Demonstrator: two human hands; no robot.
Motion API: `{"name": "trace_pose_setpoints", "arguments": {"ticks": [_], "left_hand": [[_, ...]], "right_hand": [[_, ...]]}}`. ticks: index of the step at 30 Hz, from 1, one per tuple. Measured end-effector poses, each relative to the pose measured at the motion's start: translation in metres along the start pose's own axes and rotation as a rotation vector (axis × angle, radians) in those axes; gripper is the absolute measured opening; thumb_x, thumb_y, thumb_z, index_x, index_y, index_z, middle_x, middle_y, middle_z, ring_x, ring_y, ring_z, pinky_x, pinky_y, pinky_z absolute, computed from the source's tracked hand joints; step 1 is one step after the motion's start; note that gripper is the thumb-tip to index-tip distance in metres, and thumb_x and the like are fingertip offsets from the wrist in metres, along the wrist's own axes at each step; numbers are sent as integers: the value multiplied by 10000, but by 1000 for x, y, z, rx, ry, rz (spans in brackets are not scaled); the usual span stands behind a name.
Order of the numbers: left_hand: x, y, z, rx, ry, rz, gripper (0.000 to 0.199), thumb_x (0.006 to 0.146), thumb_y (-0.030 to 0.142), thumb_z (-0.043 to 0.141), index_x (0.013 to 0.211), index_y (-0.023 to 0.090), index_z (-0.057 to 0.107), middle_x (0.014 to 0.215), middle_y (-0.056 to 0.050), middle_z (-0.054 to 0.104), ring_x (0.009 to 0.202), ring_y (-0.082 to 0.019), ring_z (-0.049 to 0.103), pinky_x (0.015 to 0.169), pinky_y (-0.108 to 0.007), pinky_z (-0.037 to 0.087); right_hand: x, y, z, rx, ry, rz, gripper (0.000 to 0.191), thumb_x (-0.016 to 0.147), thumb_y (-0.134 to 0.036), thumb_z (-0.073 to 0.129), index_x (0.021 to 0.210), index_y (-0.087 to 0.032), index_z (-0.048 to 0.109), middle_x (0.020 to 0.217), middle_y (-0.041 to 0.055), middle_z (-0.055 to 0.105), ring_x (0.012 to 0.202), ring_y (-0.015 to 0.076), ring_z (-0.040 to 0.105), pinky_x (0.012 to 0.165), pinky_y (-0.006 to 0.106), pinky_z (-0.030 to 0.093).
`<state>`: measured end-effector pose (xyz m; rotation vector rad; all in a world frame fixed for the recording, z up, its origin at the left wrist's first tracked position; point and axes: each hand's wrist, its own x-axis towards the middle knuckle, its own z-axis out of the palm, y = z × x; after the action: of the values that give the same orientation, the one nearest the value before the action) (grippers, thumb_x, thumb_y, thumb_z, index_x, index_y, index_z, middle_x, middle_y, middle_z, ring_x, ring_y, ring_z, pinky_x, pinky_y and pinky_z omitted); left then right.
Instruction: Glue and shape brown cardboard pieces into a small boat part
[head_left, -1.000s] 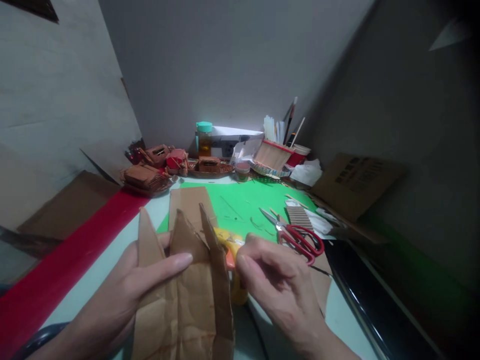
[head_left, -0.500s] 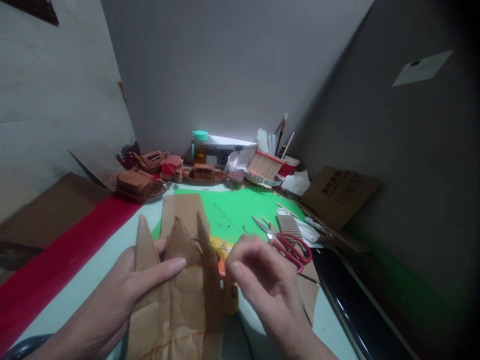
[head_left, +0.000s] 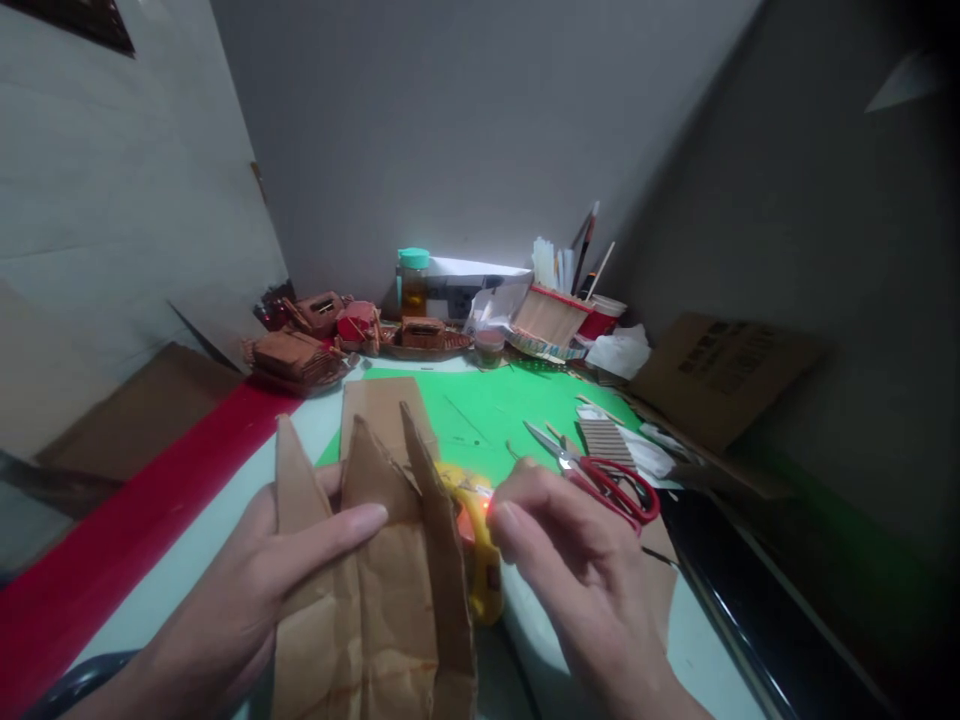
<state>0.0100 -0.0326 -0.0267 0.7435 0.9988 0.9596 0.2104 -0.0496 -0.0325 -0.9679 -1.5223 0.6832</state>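
My left hand (head_left: pixel 300 560) grips a brown cardboard piece with pointed flaps (head_left: pixel 394 580), thumb on its near face and fingers behind. My right hand (head_left: pixel 574 570) is closed in a pinch to the right of the flaps, apart from them; whatever its fingertips hold, if anything, is hidden. Between the cardboard and that hand lies a yellow glue gun (head_left: pixel 491 585) with an orange trigger and a small red light, partly covered. Red-handled scissors (head_left: pixel 619 490) rest just beyond my right hand, blades pointing away to the left.
A green sheet (head_left: pixel 495 410) covers the middle of the table, with a flat cardboard panel (head_left: pixel 386 400) on it. Brown model boats (head_left: pixel 292 360), a jar with a teal lid (head_left: pixel 413 285) and a stick holder (head_left: pixel 551 315) line the back. A black glossy panel (head_left: pixel 720 570) lies right.
The view has shifted slightly, so most things sit further right. My left hand keeps its grip on the cardboard, and my right hand stays pinched. A red light now shows by the glue gun.
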Motion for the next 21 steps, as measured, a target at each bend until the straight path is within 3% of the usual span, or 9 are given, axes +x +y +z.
{"name": "trace_pose_setpoints", "arguments": {"ticks": [6, 9, 11, 14, 16, 21], "left_hand": [[2, 2, 0, 36, 37, -26, 648, 670, 332, 877, 1275, 299, 648, 1032, -74, 785, 926, -370, 741, 763, -459, 638], [0, 2, 0, 69, 61, -27, 590, 646, 347, 889, 1198, 295, 686, 1009, -58, 789, 929, -372, 739, 761, -443, 635], [-2, 1, 0, 97, 85, -10, 538, 626, 301, 891, 1131, 287, 707, 985, -41, 793, 923, -371, 739, 739, -431, 638], [-1, -3, -4, 137, 99, 25, 540, 578, 156, 870, 1070, 304, 705, 950, 13, 794, 873, -328, 749, 691, -380, 649], [3, -7, -9, 147, 96, 31, 531, 548, 86, 852, 1011, 303, 709, 900, 46, 793, 822, -272, 754, 683, -304, 643], [8, -10, -11, 276, 163, 59, 483, 493, 103, 886, 910, 288, 729, 764, 66, 780, 683, -219, 736, 593, -221, 614]], "right_hand": [[-2, -3, -5, 51, -42, -30, 123, 957, -189, 526, 847, -214, 573, 780, -25, 547, 750, 121, 524, 755, 278, 420], [-1, -6, -5, 93, -114, 61, 121, 944, -186, 482, 1029, -236, 552, 983, 8, 601, 925, 152, 583, 828, 298, 463], [0, -9, -4, 82, -193, 159, 158, 918, -255, 516, 1071, -234, 548, 1012, 17, 620, 929, 165, 595, 808, 299, 474], [1, -12, 2, -83, -285, 267, 165, 876, -365, 577, 936, -211, 577, 809, 7, 612, 752, 165, 560, 661, 285, 440], [-3, -10, 7, -214, -295, 231, 136, 895, -336, 554, 840, -212, 549, 732, 0, 570, 664, 151, 510, 569, 271, 381], [-14, -2, 19, -294, -139, 76, 140, 909, -216, 529, 780, -228, 476, 744, -12, 558, 627, 134, 487, 559, 265, 355]]}}
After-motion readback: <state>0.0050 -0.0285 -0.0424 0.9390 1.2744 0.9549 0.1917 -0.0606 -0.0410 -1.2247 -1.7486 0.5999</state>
